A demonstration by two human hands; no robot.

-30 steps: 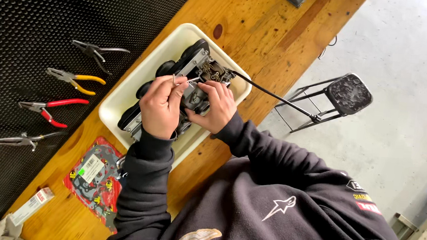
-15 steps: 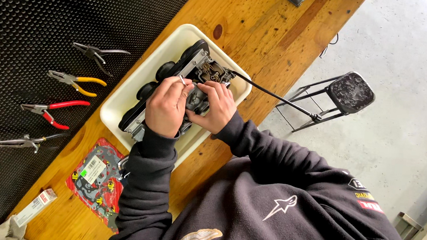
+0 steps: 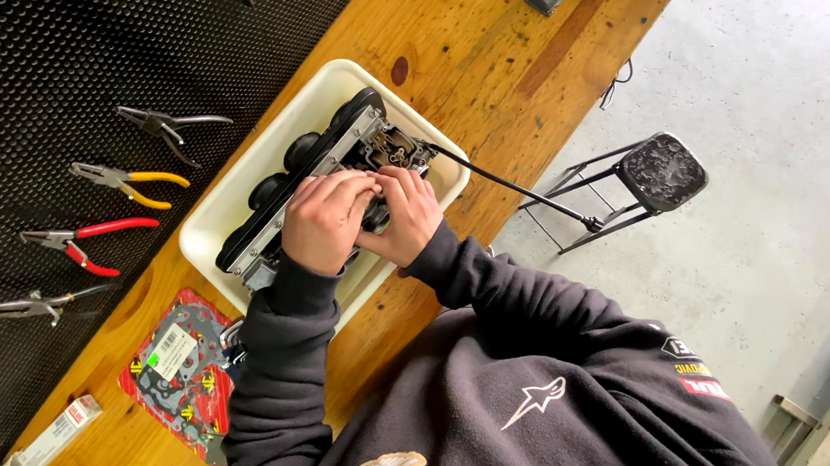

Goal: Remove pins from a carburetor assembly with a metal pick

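On the far left, a black perforated mat (image 3: pixel 78 44) carries a column of tools: dark pliers (image 3: pixel 164 128), yellow-handled pliers (image 3: pixel 131 184), red-handled pliers (image 3: pixel 83 239) and a grey pair (image 3: pixel 30 305) lowest of all, each lying well apart from the work. Near the lower edge of the wooden tabletop (image 3: pixel 468 32) lie a small white box (image 3: pixel 60 429) and a red gasket packet (image 3: pixel 176 372), the packet just beside the person's left sleeve.

A cream plastic tray (image 3: pixel 217 211) sits at an angle on the tabletop, and in it lies the carburettor bank (image 3: pixel 317 173), a dark row of round bodies joined by a metal rail. Its long axis runs on a diagonal, from the tray's lower-left corner up to its upper-right corner, in line with the tray's own length.

The left hand (image 3: pixel 323 222) lies over the middle of the bank, fingers curled down onto it, covering the part beneath. The right hand (image 3: pixel 407 213) is pressed against the left, its fingers bent onto the same spot on the side of the bank nearest the person. Both hands are closed on the carburettor bank, though whether they also pinch some small piece between them cannot be told. Neither is clearly nearer: both are on it, the left towards the lower end, the right towards the upper.

From the upper end a black cable (image 3: pixel 516 184) runs right, off the tabletop, towards a black stool (image 3: pixel 663 172) on the concrete floor (image 3: pixel 784 113).
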